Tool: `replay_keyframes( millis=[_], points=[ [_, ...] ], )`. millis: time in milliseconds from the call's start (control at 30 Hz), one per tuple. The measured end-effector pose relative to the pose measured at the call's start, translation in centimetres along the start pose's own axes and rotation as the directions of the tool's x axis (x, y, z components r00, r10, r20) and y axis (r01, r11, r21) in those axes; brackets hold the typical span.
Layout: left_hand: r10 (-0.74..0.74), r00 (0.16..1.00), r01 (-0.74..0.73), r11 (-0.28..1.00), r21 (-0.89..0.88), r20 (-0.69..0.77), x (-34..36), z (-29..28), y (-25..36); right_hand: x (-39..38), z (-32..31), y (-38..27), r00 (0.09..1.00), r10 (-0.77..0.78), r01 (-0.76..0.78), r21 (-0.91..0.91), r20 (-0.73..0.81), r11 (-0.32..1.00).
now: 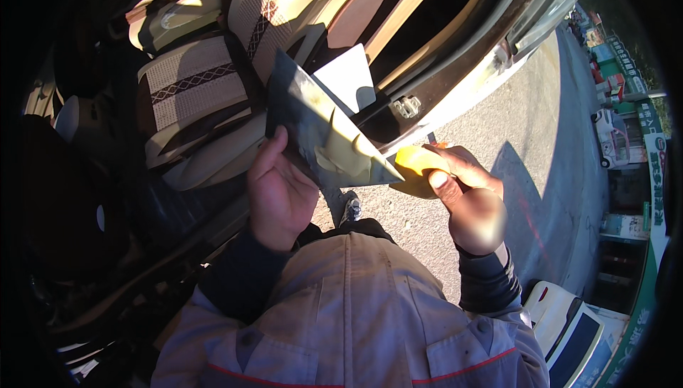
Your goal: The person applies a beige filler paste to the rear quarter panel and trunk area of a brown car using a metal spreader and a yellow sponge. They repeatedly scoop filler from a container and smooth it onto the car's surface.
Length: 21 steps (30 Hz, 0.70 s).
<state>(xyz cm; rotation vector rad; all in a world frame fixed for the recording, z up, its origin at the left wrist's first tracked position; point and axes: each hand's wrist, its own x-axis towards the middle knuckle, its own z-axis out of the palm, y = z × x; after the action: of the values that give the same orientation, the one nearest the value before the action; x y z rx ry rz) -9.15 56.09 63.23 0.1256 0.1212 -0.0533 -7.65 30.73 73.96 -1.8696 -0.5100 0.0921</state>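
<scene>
one view: head-worn fisheye, facing down past the wearer's jacket (348, 302); left hand (283, 192) and right hand (469, 199) at close range, car interior (192, 71) and pavement (523, 103) farther out; straight edges bowed toward rim.

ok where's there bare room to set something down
The patterned seat, left of the panel, looks bare; so does the sunlit ground between the car body and shaded road. It's crowded between left hand and right hand, where panel and yellow thing fill the gap.
</scene>
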Motion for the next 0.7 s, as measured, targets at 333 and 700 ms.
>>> replay_keyframes(
  millis=[333, 700],
  points=[
    [0.022, 1.0, -0.022, 1.0, 0.011, 0.003, 0.1, 0.3, 0.3, 0.1, 0.2, 0.4, 0.993, 0.019, -0.018, -0.011, 0.12, 1.0],
    [-0.019, 0.999, 0.019, 1.0, -0.011, -0.029, 0.1, 0.1, 0.6, 0.4, 0.1, 1.6, 0.992, -0.009, -0.038, 0.368, 0.125, 0.929]
  ],
)
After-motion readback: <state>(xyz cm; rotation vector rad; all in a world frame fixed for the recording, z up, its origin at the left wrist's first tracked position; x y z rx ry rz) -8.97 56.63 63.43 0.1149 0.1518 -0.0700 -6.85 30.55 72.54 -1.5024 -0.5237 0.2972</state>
